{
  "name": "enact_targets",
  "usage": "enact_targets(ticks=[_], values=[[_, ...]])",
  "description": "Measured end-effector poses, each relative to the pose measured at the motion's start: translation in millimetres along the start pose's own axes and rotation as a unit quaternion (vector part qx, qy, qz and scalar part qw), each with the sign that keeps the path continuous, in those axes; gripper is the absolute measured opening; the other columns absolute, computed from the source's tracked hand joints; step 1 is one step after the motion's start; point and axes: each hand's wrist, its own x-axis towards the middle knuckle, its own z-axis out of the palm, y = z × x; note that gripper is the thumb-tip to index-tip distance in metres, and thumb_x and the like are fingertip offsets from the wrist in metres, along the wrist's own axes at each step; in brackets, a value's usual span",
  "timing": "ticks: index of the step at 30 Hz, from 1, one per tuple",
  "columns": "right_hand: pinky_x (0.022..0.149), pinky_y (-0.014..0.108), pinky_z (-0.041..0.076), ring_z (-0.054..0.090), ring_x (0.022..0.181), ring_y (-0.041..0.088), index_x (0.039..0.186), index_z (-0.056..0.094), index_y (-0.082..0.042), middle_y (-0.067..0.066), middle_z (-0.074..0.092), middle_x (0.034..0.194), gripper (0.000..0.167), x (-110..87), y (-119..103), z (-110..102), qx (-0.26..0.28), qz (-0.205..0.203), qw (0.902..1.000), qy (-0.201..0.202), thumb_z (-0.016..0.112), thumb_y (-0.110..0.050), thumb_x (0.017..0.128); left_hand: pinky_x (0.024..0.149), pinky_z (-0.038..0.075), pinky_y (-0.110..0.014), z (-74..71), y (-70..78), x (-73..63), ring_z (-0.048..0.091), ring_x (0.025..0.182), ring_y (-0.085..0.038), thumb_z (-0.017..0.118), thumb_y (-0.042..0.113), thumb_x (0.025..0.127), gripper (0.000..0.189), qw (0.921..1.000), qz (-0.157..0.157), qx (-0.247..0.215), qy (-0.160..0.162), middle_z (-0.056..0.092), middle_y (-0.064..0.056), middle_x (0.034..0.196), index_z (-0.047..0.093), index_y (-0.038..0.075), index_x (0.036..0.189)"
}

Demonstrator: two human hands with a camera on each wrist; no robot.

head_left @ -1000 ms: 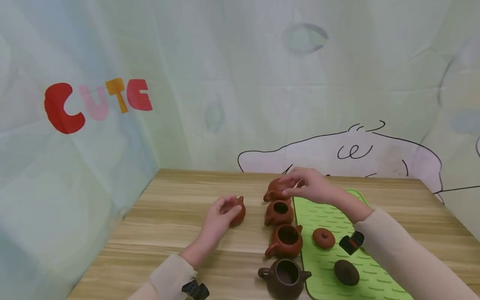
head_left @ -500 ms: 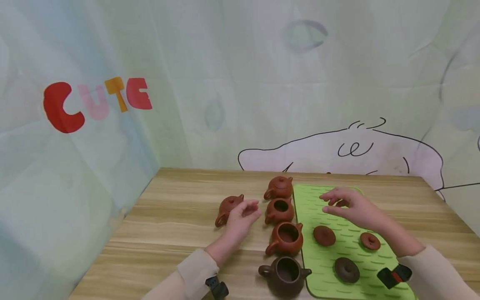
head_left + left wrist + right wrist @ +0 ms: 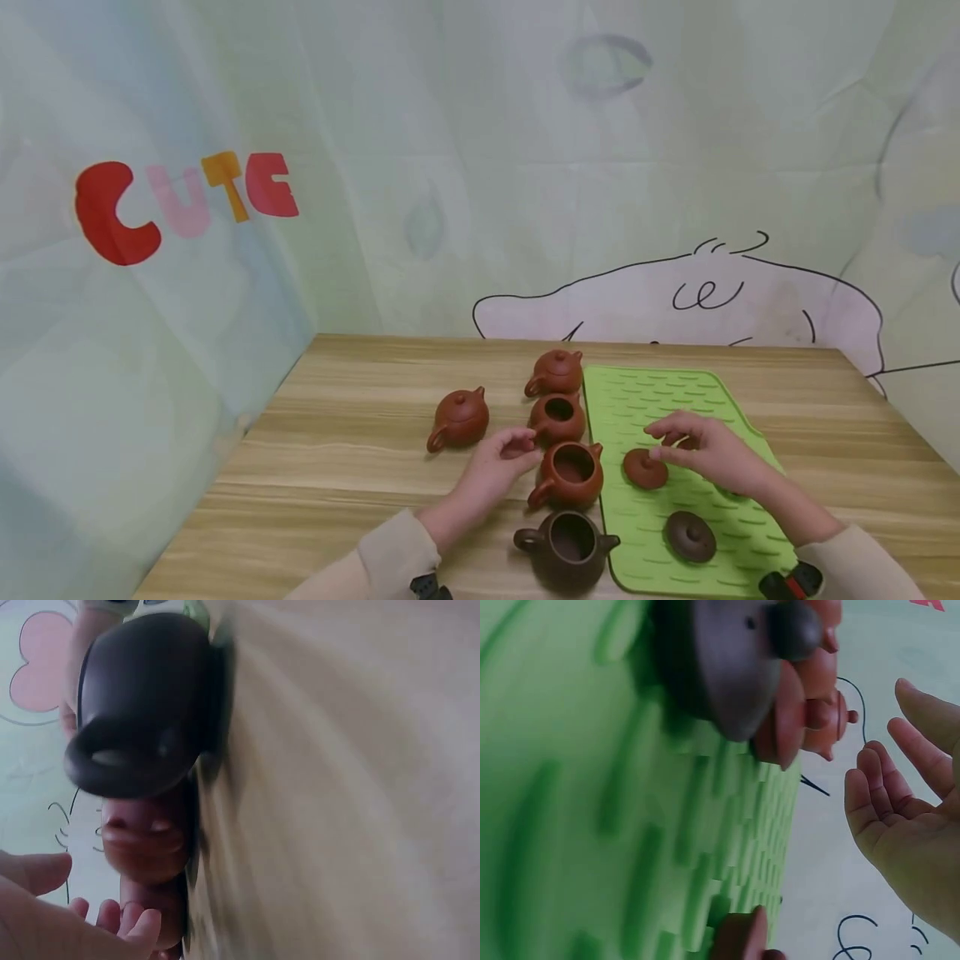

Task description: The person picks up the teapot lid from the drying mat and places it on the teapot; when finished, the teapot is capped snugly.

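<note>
My left hand (image 3: 495, 462), fingers loosely bent and holding nothing, is at the left of two lidless reddish-brown teapots, a smaller one (image 3: 566, 427) and a rounder one (image 3: 581, 493). Its fingertips overlap the smaller pot's handle side in the head view. Above the green mat (image 3: 660, 392), my right hand (image 3: 712, 454) hovers with relaxed fingers beside a reddish lid (image 3: 643, 472). In the right wrist view that hand (image 3: 915, 802) holds nothing. A dark brown lid (image 3: 690, 537) lies nearer on the mat; another reddish lid (image 3: 739, 937) is mostly hidden by the hand in the head view.
A lidless dark brown teapot (image 3: 566, 571) stands nearest in the row along the mat's left edge. One lidded teapot (image 3: 558, 379) is at the row's far end, another (image 3: 463, 423) apart on the left. A printed curtain (image 3: 420, 250) hangs behind the wooden table (image 3: 337, 450).
My right hand has left the far teapot, its lid now on, and moved right and nearer, over the mat. My left hand has let go of the left teapot and moved right toward the row.
</note>
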Motion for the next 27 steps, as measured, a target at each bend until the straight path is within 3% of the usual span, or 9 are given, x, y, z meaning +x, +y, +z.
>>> enact_targets(ticks=[12, 18, 27], values=[[0.073, 0.025, 0.053, 0.059, 0.086, 0.004, 0.115, 0.065, 0.002, 0.01, 0.065, 0.106, 0.035, -2.3, 16, 7, 0.005, 0.014, 0.9995, -0.027, 0.069, -0.021, 0.089, 0.07, 0.049, -0.026, 1.8, -10.8, -16.3, 0.059, 0.083, -0.013, 0.071, 0.002, 0.084, 0.03, 0.9985, -0.024, -0.015, -0.048, 0.066, -0.01, 0.096, 0.064, -0.005, 0.112], [0.069, 0.025, 0.051, 0.058, 0.083, 0.003, 0.113, 0.067, -0.001, 0.007, 0.066, 0.101, 0.033, -3.1, 23, 10, 0.004, 0.029, 0.9989, -0.038, 0.07, -0.023, 0.088, 0.073, 0.049, -0.024, 3.7, -15.8, -20.8, 0.059, 0.083, -0.012, 0.07, -0.002, 0.083, 0.025, 0.9973, -0.031, -0.026, -0.061, 0.067, -0.01, 0.095, 0.065, -0.006, 0.107], [0.069, 0.025, 0.05, 0.056, 0.081, 0.002, 0.109, 0.069, 0.0, 0.005, 0.064, 0.098, 0.029, -2.9, 24, 14, -0.001, 0.018, 0.9991, -0.038, 0.071, -0.018, 0.087, 0.075, 0.049, -0.025, 6.2, -17.1, -23.7, 0.059, 0.085, -0.011, 0.067, -0.005, 0.083, 0.023, 0.9975, -0.022, -0.031, -0.06, 0.069, -0.016, 0.098, 0.066, -0.007, 0.105]])
